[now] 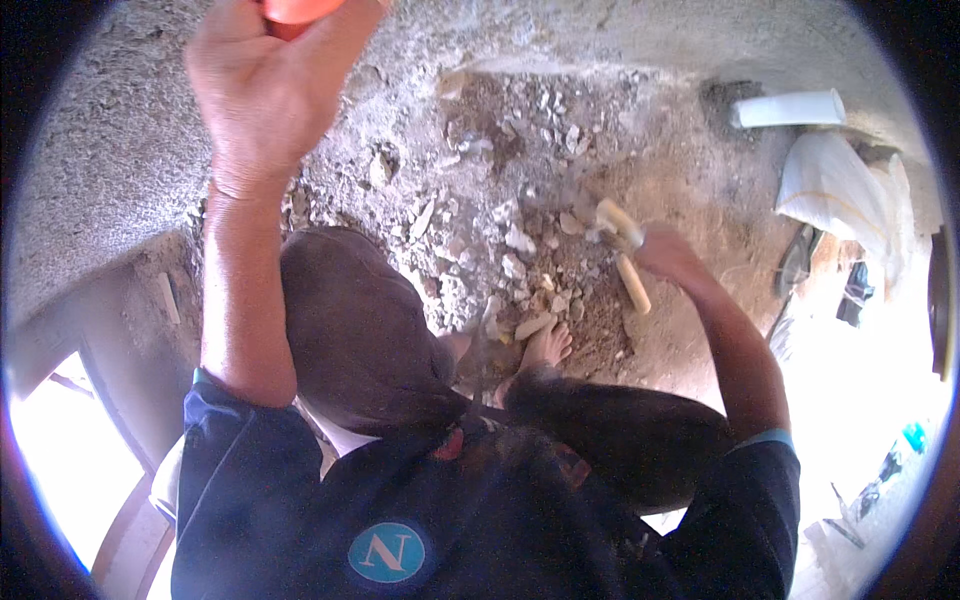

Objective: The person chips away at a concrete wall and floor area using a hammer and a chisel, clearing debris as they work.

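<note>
At the upper left my left hand [270, 90] is raised close to the wall, its fingers wrapped round a rounded orange object [297, 10]. The top of the picture cuts that object off, so its kind does not show. Lower and to the right, my right hand [672, 255] is closed and blurred by motion. A pale wooden-handled tool [620, 222] juts from its fingers, with a smeared greyish part beside it. Just below this hand, a wooden handle [633, 284] lies against the dirt. Broken stone and rubble [515, 240] cover the ground between my hands.
My bare foot [547, 348] rests at the rubble's near edge. A rough wall [110, 130] rises on the left and across the top. On the right are a white pipe piece [790, 109] and a white sack [835, 190]. Bright light enters from both sides.
</note>
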{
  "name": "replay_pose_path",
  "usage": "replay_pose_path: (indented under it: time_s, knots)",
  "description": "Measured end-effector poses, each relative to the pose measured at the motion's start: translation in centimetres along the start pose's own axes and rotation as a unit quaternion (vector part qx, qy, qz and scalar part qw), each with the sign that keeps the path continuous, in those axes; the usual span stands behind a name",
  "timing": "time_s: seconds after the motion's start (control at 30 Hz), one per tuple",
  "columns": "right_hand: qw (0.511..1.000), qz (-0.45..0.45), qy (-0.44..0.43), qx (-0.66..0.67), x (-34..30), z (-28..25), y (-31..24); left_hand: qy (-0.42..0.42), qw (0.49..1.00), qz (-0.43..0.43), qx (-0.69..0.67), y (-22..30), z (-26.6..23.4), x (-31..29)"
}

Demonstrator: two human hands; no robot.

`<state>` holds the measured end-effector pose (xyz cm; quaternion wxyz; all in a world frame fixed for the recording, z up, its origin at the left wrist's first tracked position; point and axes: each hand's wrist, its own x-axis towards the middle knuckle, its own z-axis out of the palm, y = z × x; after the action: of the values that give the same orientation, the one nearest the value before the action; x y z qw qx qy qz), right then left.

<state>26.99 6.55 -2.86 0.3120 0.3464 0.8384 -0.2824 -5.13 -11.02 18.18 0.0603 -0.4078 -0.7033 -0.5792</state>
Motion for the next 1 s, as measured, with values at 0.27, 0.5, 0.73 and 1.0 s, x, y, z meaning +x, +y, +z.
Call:
replay_pose_path:
  time_s: [0.27, 0.5, 0.73, 1.0]
  knots:
    - [0.971, 0.010, 0.054, 0.232, 9.2, 3.2, -9.1, -0.044, 0.995, -0.086, 0.000, 1.0, 0.9, -0.4]
    - [0.963, -0.200, -0.179, -0.037, -1.7, 6.5, -12.2, -0.166, 0.973, -0.060, -0.147, -6.6, -2.5, 2.1]
    - [0.974, -0.162, 0.142, 0.071, -4.9, -5.2, -17.3, 0.044, 0.997, -0.002, -0.066, -1.0, 0.8, -0.1]
    - [0.975, -0.107, 0.194, -0.009, 3.4, 3.6, -12.6, 0.065, 0.985, 0.135, -0.088, 0.7, -1.3, 1.2]
